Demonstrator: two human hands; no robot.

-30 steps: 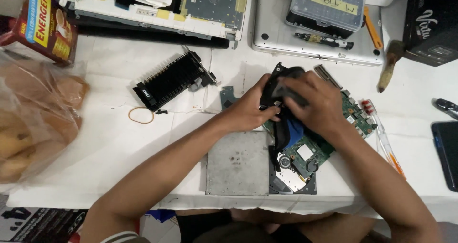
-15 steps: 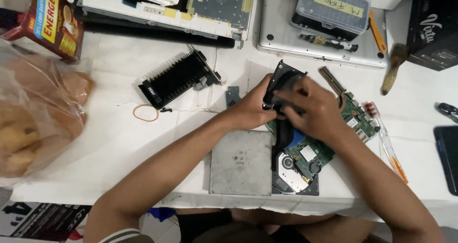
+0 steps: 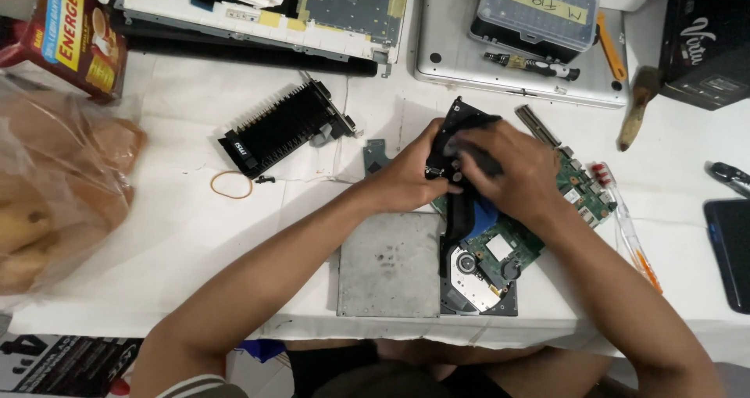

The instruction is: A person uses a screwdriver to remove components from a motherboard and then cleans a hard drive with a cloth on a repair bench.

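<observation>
1. Two bare hands meet over a green circuit board (image 3: 519, 238) near the middle of the white worktop (image 3: 156, 234).
2. The left hand (image 3: 410, 175) grips the left edge of a black plastic part (image 3: 461, 144) that sits on the upper end of the board, thumb and fingers closed around it.
3. The right hand (image 3: 512, 167) lies on top of the same black part, fingers curled down and pressing on it, so much of the part is hidden.
4. The board lies tilted, its lower end over a disc drive (image 3: 473, 285) with a round hub showing.
5. A flat grey metal plate (image 3: 388, 265) lies just beside the drive on its left, touching it.
6. A black finned card (image 3: 285, 128) lies well apart to the upper left, with a rubber band (image 3: 230, 184) near it.
7. A clear plastic bag (image 3: 55, 187) holding brown, bread-like things sits at the left edge.
8. A closed silver laptop (image 3: 469, 62) lies at the top, carrying a clear-lidded box (image 3: 539, 15) and a small screwdriver (image 3: 531, 65).
9. A brush with a wooden handle (image 3: 637, 109) lies to the right of the laptop.
10. A toothbrush (image 3: 625, 222) lies just right of the board.
</observation>
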